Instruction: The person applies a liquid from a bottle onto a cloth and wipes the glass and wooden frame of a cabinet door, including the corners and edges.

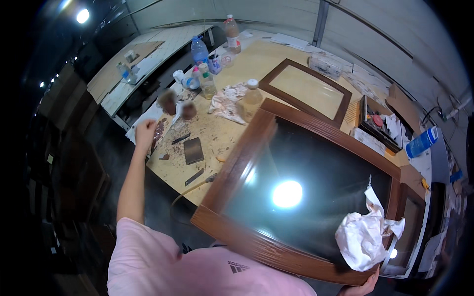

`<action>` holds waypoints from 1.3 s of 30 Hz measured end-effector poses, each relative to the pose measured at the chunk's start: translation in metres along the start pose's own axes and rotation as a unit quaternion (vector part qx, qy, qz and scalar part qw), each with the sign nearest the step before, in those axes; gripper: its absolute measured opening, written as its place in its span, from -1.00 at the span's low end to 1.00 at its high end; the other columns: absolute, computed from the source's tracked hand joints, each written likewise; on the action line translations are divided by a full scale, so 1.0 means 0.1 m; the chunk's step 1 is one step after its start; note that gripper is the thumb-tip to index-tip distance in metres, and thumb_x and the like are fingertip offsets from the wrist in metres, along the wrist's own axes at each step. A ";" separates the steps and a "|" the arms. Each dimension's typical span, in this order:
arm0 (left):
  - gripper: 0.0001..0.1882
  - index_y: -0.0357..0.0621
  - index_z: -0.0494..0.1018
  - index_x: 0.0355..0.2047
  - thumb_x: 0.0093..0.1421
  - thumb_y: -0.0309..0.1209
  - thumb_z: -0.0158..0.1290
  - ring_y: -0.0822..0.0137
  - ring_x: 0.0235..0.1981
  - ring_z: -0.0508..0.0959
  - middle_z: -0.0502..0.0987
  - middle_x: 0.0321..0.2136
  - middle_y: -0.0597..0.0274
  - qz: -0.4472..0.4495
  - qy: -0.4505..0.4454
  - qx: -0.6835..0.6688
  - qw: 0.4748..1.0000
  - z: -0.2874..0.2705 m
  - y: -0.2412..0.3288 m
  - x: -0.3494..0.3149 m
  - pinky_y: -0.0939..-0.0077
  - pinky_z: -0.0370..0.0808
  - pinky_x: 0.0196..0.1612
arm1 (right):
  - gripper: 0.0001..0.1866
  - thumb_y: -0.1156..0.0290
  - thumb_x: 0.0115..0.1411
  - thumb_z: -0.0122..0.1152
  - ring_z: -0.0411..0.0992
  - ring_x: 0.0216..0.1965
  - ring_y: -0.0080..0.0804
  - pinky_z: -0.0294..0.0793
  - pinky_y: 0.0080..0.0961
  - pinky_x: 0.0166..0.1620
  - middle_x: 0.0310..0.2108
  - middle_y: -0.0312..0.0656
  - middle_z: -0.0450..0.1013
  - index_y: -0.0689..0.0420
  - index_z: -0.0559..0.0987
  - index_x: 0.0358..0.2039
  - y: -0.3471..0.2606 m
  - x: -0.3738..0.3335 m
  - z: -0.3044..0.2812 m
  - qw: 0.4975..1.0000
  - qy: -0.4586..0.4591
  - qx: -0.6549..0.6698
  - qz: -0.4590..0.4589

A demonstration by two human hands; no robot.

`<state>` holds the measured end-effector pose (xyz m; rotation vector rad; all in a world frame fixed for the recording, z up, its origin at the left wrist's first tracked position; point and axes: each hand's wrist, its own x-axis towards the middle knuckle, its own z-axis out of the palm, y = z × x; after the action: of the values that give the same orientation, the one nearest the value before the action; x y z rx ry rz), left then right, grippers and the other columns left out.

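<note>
My left hand (146, 133) is closed over the table's left edge, beside crumpled white paper and a stained patch; whatever it holds is hidden. Under the lower right corner of a brown wooden-framed glass panel (269, 217), my right hand (364, 287) grips the frame's edge, its fingers partly hidden. The panel lies tilted across the table's front and reaches over toward my body, with a bright lamp reflected in its dark glass. A crumpled white paper wipe (363, 237) rests on that same corner, close above my right hand.
A second brown frame (340, 106) lies at the back. Bottles, including a blue-tinted one (199, 50), stand far left. Near the left edge are a dark flat block (193, 150) and a scraper blade (194, 177). A toolbox (377, 123) and blue bottle (422, 142) are at right.
</note>
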<state>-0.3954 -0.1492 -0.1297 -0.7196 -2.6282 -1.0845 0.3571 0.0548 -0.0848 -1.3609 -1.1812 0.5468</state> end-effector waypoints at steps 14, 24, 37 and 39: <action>-0.68 -0.15 0.60 -0.09 0.13 -0.37 0.14 0.44 -0.52 0.48 0.54 -0.55 0.27 -0.100 -0.055 0.022 0.993 0.75 -0.65 -0.52 0.40 0.42 -0.43 | -0.50 0.32 0.26 -0.09 0.47 -0.02 -0.24 0.43 -0.34 0.08 -0.05 -0.02 0.51 0.47 0.51 0.03 0.37 0.04 -0.25 0.996 0.061 0.013 0.065; -0.52 -0.30 0.45 0.11 0.12 -0.56 0.08 0.50 -0.28 0.52 0.51 -0.20 0.31 0.103 -0.309 -0.433 0.840 0.54 3.37 -0.61 0.54 0.55 -0.20 | -0.42 0.47 0.03 0.16 0.39 0.15 -0.08 0.32 -0.23 0.21 0.13 0.10 0.39 0.32 0.50 0.13 -0.38 0.41 -0.21 0.987 -0.079 -0.094 -0.100; -0.70 -0.25 0.48 -0.09 0.15 -0.64 0.15 0.50 -0.18 0.57 0.58 -0.19 0.30 0.213 -0.571 -0.396 0.687 1.67 5.93 -2.56 0.59 0.52 -0.06 | -0.68 0.21 0.00 0.36 0.40 -0.32 -0.18 0.42 -0.30 -0.28 -0.38 -0.12 0.39 0.18 0.50 -0.41 -0.70 0.86 0.46 0.737 -0.538 -0.128 -0.390; -0.69 -0.28 0.47 -0.08 0.14 -0.66 0.15 0.51 -0.19 0.55 0.58 -0.20 0.31 0.279 -0.527 -0.347 0.724 1.82 5.86 -2.70 0.58 0.52 -0.05 | -0.71 0.26 -0.03 0.37 0.38 -0.34 -0.19 0.40 -0.29 -0.31 -0.41 -0.13 0.37 0.16 0.46 -0.56 -0.64 0.87 0.14 0.751 -0.530 -0.102 -0.380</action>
<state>0.1354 0.2403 -0.0032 -2.7663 -2.1309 -1.7638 0.3567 0.1233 0.0000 -0.5085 -2.6206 0.5876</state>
